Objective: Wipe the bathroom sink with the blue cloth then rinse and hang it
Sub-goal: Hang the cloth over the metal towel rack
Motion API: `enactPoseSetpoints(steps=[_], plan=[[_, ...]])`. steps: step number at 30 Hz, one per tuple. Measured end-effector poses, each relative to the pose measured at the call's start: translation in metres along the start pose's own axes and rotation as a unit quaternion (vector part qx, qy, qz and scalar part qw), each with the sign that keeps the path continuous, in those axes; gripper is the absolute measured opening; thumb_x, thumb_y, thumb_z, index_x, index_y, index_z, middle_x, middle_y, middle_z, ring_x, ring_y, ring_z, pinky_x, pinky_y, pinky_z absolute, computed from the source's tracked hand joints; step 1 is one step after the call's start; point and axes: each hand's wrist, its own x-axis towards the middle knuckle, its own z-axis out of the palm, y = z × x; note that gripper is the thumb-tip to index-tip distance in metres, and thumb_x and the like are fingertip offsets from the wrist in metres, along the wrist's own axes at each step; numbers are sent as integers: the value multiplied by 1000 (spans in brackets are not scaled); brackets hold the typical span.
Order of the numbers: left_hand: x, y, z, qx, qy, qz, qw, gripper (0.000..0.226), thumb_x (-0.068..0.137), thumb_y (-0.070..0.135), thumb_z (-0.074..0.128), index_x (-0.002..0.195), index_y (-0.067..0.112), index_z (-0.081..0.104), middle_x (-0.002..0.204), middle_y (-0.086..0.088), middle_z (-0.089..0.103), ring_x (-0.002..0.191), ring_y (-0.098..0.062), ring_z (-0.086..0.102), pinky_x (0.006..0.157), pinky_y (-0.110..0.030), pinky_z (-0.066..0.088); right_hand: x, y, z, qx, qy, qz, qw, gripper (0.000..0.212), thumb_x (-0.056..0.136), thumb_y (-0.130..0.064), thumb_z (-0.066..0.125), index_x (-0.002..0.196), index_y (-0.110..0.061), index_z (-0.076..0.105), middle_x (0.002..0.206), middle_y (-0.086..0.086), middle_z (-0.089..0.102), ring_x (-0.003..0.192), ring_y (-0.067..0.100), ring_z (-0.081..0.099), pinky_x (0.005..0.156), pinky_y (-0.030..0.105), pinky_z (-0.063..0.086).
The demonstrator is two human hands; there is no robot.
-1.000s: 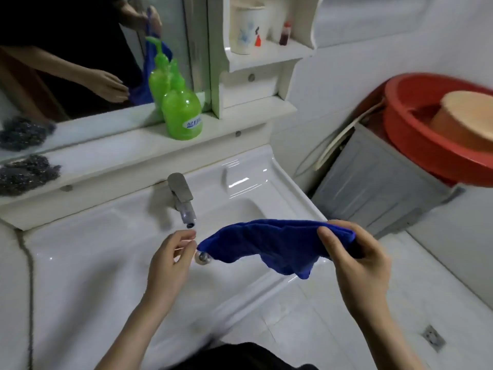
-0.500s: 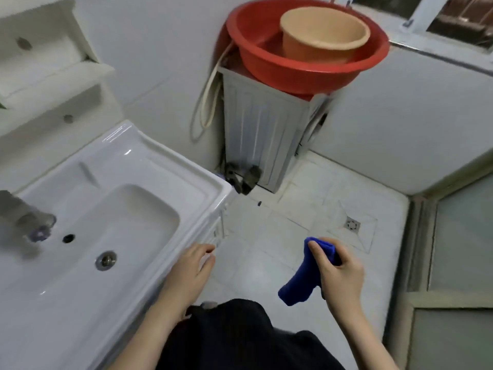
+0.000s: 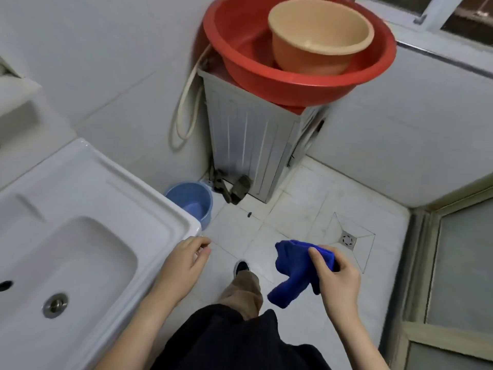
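Cloth (image 3: 292, 263): blue, bunched; well to the right of the sink (image 3: 128, 180), out over the floor, one end hanging down below the fist.
Right hand (image 3: 334, 280): fingers and thumb curled round the cloth, gripping its upper part; well clear of the sink on its right side.
Left hand (image 3: 181, 268): holds nothing, fingers loosely bent with the thumb close to the forefinger; just off the sink's front right corner. Whether it touches the rim cannot be told.
Sink: white, at the left of the view, basin bare, with a metal plug (image 3: 55, 305) at its bottom and an overflow hole (image 3: 5, 285) left of that.
Bucket (image 3: 190, 201): pale blue, on the floor just beyond the sink's right corner, partly hidden by the rim.
Washer (image 3: 248, 145): grey ribbed box, standing in the corner beyond and right of the sink.
Basin (image 3: 266, 62): red, sitting on the washer, with a tan bowl (image 3: 320, 36) inside it.
Hose (image 3: 186, 110): cream loop hanging down the washer's side that faces the sink.
Floor drain (image 3: 348, 240): square grate in the tiles, far right of the sink, beyond the cloth.
Shoe (image 3: 241, 267): dark toe on the tiles between the hands, right of the sink.
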Motion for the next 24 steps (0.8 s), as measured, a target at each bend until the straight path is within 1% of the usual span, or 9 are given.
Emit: enactPoseSetpoints(steps=[4, 6, 8, 12, 15, 17, 21, 23, 24], plan=[[61, 14, 8, 2, -3, -26, 1000, 24, 98, 27, 48, 117, 19, 62, 111, 13, 60, 108, -8, 55, 93, -25, 43, 76, -25, 32, -17, -41, 5, 999, 9, 86, -22, 70, 80, -29, 71, 74, -9, 71, 64, 10, 62, 59, 25, 47], [89, 22, 2, 5, 9, -39, 999, 26, 99, 25, 49, 120, 16, 62, 116, 8, 61, 112, -12, 54, 97, -29, 42, 109, -46, 49, -24, -69, -8, 997, 9, 87, -21, 69, 81, -27, 72, 75, -9, 72, 68, 7, 64, 62, 23, 47], [116, 31, -8, 10, 32, -50, 998, 27, 99, 24, 50, 120, 14, 62, 118, 5, 62, 113, -14, 54, 98, -31, 41, 140, -71, 66, -35, -106, -24, 994, 8, 88, -21, 68, 82, -25, 72, 75, -7, 72, 71, 9, 66, 63, 24, 49], [151, 37, -31, -7, 107, -74, 991, 23, 97, 21, 53, 115, 13, 65, 110, 6, 65, 105, -14, 57, 90, -33, 45, 188, -118, 99, -56, -182, -69, 979, 9, 89, -24, 66, 83, -28, 71, 76, -10, 72, 71, 4, 64, 60, 16, 46], [163, 27, -37, -16, 164, -119, 979, 19, 96, 22, 55, 110, 16, 67, 105, 9, 64, 96, -8, 58, 85, -30, 46, 225, -140, 126, -64, -239, -106, 963, 10, 88, -21, 68, 82, -27, 73, 76, -8, 72, 68, 10, 64, 64, 25, 50], [163, 17, -32, -29, 196, -165, 966, 18, 95, 26, 55, 108, 20, 67, 103, 10, 64, 93, -5, 58, 82, -28, 46, 249, -147, 149, -78, -279, -126, 949, 13, 87, -18, 69, 80, -28, 72, 73, -7, 71, 61, 13, 59, 60, 32, 49], [163, 11, -2, -66, 231, -255, 937, 18, 94, 25, 54, 103, 18, 67, 97, 5, 63, 92, -14, 62, 81, -31, 48, 290, -156, 195, -96, -372, -147, 911, 16, 87, -15, 70, 77, -27, 71, 67, -5, 69, 53, 12, 54, 58, 31, 46], [165, 16, 18, -75, 248, -307, 916, 13, 95, 22, 55, 100, 19, 66, 90, 6, 60, 88, -16, 61, 75, -27, 43, 305, -164, 216, -98, -413, -161, 891, 18, 87, -14, 71, 76, -29, 71, 67, -7, 69, 54, 7, 56, 58, 27, 47], [166, 20, 28, -83, 260, -333, 902, 12, 95, 20, 56, 100, 18, 67, 88, 5, 60, 87, -18, 61, 72, -23, 39, 311, -170, 227, -99, -436, -173, 877, 19, 86, -14, 71, 75, -30, 71, 67, -8, 70, 56, 4, 57, 59, 20, 46]])
